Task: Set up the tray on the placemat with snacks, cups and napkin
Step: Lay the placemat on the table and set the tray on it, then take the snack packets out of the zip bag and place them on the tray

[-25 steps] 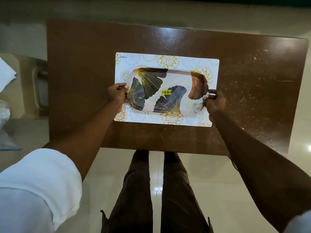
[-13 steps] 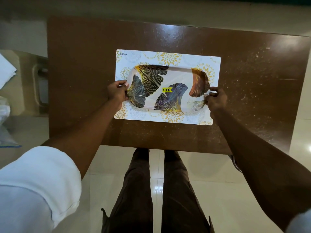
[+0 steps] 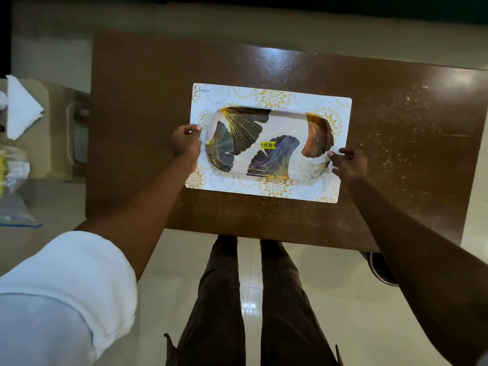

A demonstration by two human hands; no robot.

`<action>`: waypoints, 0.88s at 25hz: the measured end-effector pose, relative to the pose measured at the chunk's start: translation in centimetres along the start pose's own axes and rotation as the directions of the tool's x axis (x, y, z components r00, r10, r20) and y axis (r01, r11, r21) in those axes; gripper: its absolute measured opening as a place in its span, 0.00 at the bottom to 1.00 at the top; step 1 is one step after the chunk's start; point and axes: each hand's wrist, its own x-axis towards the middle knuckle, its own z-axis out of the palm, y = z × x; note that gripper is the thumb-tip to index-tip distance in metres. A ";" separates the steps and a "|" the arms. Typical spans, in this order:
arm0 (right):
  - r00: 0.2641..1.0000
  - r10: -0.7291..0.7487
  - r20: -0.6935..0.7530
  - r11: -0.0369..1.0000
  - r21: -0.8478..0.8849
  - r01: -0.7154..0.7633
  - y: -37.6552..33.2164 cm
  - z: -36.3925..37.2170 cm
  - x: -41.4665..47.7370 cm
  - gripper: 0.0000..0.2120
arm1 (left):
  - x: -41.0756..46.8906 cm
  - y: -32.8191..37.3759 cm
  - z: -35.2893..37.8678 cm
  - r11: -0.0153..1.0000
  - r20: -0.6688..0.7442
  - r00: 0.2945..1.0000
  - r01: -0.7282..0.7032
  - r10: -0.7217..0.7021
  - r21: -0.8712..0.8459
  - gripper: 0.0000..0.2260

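my left hand (image 3: 186,140) sat at the left end of the tray (image 3: 286,122), fingers curled in and the thumb up near the rim; from the feed i couldn't tell whether it actually had hold of the rim or was only just beside it. my right hand (image 3: 349,163) was at the opposite end, fingers loosely spread and fairly straight, their tips touching the tray's right rim rather than wrapped round it. the tray itself lay flat on the placemat (image 3: 264,97), long side running left to right, roughly centred so the mat's gold flower border showed on every side. it was a pale oblong tray printed with dark and gold fan-shaped leaves, with a yellow price sticker (image 3: 267,145) near its middle. the placemat lay on the brown table (image 3: 396,107), whose top looked scuffed and speckled on the right. off to the left, well apart from the tray, a white napkin (image 3: 22,109) rested on a beige side surface (image 3: 55,151), with a clear plastic bag (image 3: 13,170) near it; i couldn't make out the bag's contents. a white sleeve (image 3: 66,286) covered my left upper arm, brown trousers (image 3: 219,299) stood on the pale tiled floor (image 3: 330,299), and a metal bowl (image 3: 380,268) showed partly under my right forearm.
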 end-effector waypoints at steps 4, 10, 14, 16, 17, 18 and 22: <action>0.999 -0.049 -0.021 0.995 -0.088 0.046 -2.1 -1.7 -2.3 0.25 | -2.3 2.8 -3.0 0.982 -0.058 0.985 -0.154 0.161 0.105 0.09; 0.862 -0.492 0.122 0.782 -0.373 0.499 -17.5 -4.6 -8.1 0.22 | -7.8 15.1 -6.9 0.584 0.210 0.821 -0.534 0.531 0.611 0.22; 0.700 -0.700 0.143 0.570 -0.479 0.668 -35.4 -6.2 -16.2 0.31 | -11.6 30.9 -11.5 0.335 0.322 0.665 -0.664 0.674 0.669 0.37; 0.630 -0.768 0.119 0.501 -0.500 0.706 -42.7 -6.6 -20.6 0.35 | -13.1 37.8 -14.8 0.295 0.299 0.607 -0.686 0.736 0.665 0.38; 0.585 -0.803 0.114 0.461 -0.504 0.731 -46.3 -6.9 -23.7 0.35 | -14.1 41.3 -17.1 0.274 0.275 0.572 -0.691 0.772 0.668 0.38; 0.534 -0.838 0.112 0.415 -0.505 0.757 -49.4 -6.9 -26.2 0.36 | -15.2 44.5 -19.5 0.252 0.253 0.535 -0.697 0.806 0.671 0.37; 0.368 -0.925 0.094 0.267 -0.528 0.806 -59.1 -6.2 -35.4 0.38 | -19.0 53.4 -28.7 0.200 0.153 0.422 -0.679 0.893 0.706 0.38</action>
